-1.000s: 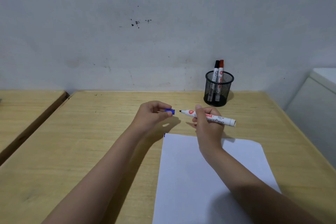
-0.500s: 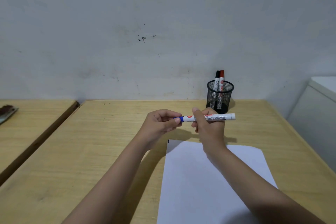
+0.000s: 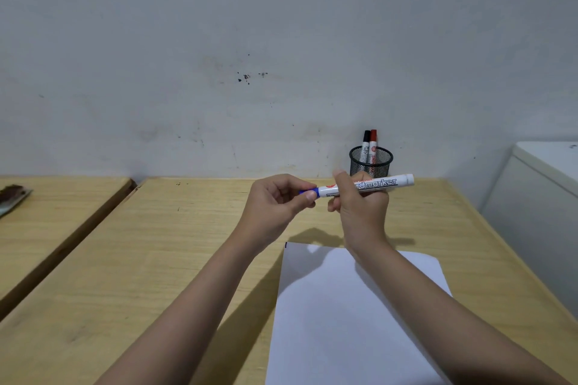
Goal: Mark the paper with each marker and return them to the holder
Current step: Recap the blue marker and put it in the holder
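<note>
A white marker [image 3: 386, 183] with a blue cap [image 3: 308, 191] is held level above the wooden table [image 3: 162, 253]. My right hand [image 3: 359, 203] grips its barrel. My left hand [image 3: 278, 203] pinches the blue cap, which sits on the marker's tip. White paper [image 3: 350, 316] lies on the table below my hands, with a small dark mark at its top left corner. Behind my right hand stands a black mesh holder [image 3: 371, 162] with a black-capped marker [image 3: 365, 147] and a red-capped marker [image 3: 373, 145] upright in it.
A second wooden table [image 3: 47, 228] stands to the left across a narrow gap, with a flat dark object [image 3: 12, 197] at its far left. A white cabinet [image 3: 541, 206] stands to the right. The wall is close behind the holder.
One second ago the cap was off in my left hand, apart from the bare tip. The hands have come together and the cap now sits on the marker.
</note>
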`<state>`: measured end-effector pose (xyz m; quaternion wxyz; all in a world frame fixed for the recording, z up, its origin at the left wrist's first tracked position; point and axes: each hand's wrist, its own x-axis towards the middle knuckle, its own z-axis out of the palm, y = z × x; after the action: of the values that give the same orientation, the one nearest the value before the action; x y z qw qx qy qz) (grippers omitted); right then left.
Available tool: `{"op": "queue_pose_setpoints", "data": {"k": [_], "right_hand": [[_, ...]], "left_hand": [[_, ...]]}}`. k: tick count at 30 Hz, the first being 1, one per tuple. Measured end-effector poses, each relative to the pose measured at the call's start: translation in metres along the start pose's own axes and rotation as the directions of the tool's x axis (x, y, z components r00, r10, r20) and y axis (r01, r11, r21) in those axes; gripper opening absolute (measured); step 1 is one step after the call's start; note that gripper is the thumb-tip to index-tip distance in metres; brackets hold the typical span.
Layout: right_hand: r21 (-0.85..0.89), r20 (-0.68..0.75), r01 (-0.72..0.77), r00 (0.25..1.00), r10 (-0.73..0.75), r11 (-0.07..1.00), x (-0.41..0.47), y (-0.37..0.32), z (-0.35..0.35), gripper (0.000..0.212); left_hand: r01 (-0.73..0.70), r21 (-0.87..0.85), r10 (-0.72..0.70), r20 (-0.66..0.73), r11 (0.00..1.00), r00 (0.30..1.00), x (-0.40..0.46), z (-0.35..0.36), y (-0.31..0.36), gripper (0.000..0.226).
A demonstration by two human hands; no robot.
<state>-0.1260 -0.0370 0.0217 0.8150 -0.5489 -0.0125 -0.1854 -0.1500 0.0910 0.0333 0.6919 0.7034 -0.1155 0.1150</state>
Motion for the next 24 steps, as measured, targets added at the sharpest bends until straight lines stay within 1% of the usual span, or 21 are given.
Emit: {"op": "queue_pose_setpoints", "data": {"k": [1,2,3,4,5,6,7,8,9,10,11,12,13,14,15,17,20,22,24], "right_hand": [[0.007,0.037,-0.042,0.998,0.042,0.999,0.000,-0.002,0.001,0.037],[0.019,0.086,-0.116,0.990,0.114,0.993,0.000,-0.006,0.000,0.034],[0.009,0.153,-0.220,0.964,0.216,0.975,0.001,-0.009,-0.001,0.033],[-0.055,0.235,-0.323,0.915,0.327,0.945,0.001,-0.013,-0.003,0.035],[-0.178,0.320,-0.389,0.846,0.427,0.904,0.001,-0.018,-0.007,0.039],[-0.331,0.386,-0.368,0.787,0.481,0.869,0.000,-0.022,-0.011,0.041],[-0.453,0.431,-0.268,0.769,0.472,0.850,-0.002,-0.025,-0.016,0.039],[-0.518,0.473,-0.105,0.791,0.387,0.849,-0.003,-0.028,-0.021,0.034],[-0.525,0.510,0.081,0.827,0.237,0.847,-0.003,-0.032,-0.024,0.029],[-0.516,0.537,0.288,0.842,0.044,0.807,-0.001,-0.035,-0.028,0.024],[-0.514,0.572,0.488,0.808,-0.142,0.705,0.003,-0.039,-0.032,0.020],[-0.525,0.623,0.644,0.736,-0.265,0.556,0.009,-0.043,-0.035,0.018],[-0.529,0.671,0.729,0.673,-0.311,0.435,0.015,-0.047,-0.037,0.020],[-0.532,0.696,0.752,0.650,-0.306,0.388,0.019,-0.050,-0.040,0.023],[-0.529,0.696,0.735,0.662,-0.279,0.425,0.022,-0.053,-0.043,0.026],[-0.504,0.670,0.674,0.700,-0.248,0.540,0.026,-0.055,-0.049,0.029],[-0.476,0.605,0.601,0.753,-0.257,0.642,0.034,-0.057,-0.056,0.038],[-0.475,0.553,0.550,0.794,-0.253,0.687,0.043,-0.059,-0.061,0.045],[-0.480,0.520,0.518,0.818,-0.246,0.708,0.054,-0.060,-0.066,0.045]], "left_hand": [[-0.004,0.012,0.004,-0.011,1.000,1.000,-0.001,0.000,0.001,0.008],[-0.009,0.026,0.010,-0.030,1.000,1.000,-0.002,0.001,0.003,0.008],[-0.013,0.037,0.015,-0.058,0.999,0.998,-0.003,0.000,0.003,0.008],[-0.015,0.043,0.019,-0.094,0.999,0.995,-0.003,-0.001,0.004,0.009],[-0.017,0.043,0.022,-0.136,0.999,0.990,-0.003,-0.002,0.004,0.010],[-0.018,0.045,0.026,-0.176,0.999,0.984,-0.002,-0.005,0.004,0.011],[-0.023,0.050,0.033,-0.207,0.998,0.978,-0.001,-0.007,0.005,0.011],[-0.027,0.060,0.040,-0.223,0.998,0.974,-0.001,-0.009,0.006,0.011],[-0.032,0.074,0.048,-0.224,0.997,0.973,0.000,-0.010,0.007,0.011],[-0.036,0.089,0.055,-0.214,0.995,0.975,0.000,-0.009,0.009,0.012],[-0.041,0.103,0.061,-0.198,0.994,0.978,0.002,-0.006,0.011,0.013],[-0.049,0.114,0.069,-0.178,0.992,0.982,0.003,-0.001,0.014,0.013],[-0.059,0.120,0.078,-0.159,0.991,0.984,0.006,0.006,0.016,0.014],[-0.068,0.120,0.085,-0.142,0.990,0.986,0.008,0.012,0.017,0.014],[-0.076,0.112,0.091,-0.131,0.991,0.987,0.012,0.018,0.019,0.014],[-0.084,0.064,0.091,-0.112,0.994,0.990,0.020,0.029,0.021,0.017],[-0.070,-0.002,0.070,-0.093,0.998,0.993,0.036,0.046,0.022,0.025],[-0.062,-0.038,0.059,-0.076,0.997,0.995,0.048,0.060,0.022,0.028],[-0.072,-0.039,0.070,-0.053,0.997,0.996,0.060,0.073,0.020,0.022]]}}
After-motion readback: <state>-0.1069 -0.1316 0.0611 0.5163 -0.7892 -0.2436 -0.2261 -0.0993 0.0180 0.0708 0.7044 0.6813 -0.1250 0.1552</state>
